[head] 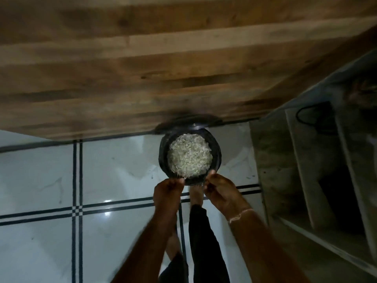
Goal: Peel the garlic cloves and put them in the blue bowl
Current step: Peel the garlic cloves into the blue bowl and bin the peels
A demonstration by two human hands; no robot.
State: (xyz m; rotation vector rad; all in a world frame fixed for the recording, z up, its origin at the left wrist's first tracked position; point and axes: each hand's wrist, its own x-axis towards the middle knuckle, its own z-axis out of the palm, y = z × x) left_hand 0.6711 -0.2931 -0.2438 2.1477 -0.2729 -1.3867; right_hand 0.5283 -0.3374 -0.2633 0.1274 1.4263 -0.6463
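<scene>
Bowl (216, 148), dark, heaped with pale flakes (189, 156), is pinched at rim by left hand (167, 190) and right hand (221, 193)

The bowl (216, 149) is before the table (142, 68), above the floor (112, 170); shelves (302, 160) stand to its right.

The bowl (216, 147) is showing dark, almost black, around a heap of pale whitish flakes (189, 156). The tabletop (142, 58) is running in streaky brown planks. The floor tiles (40, 176) are gleaming white, crossed by paired dark lines; the trouser leg (204, 242) is looking black.
</scene>
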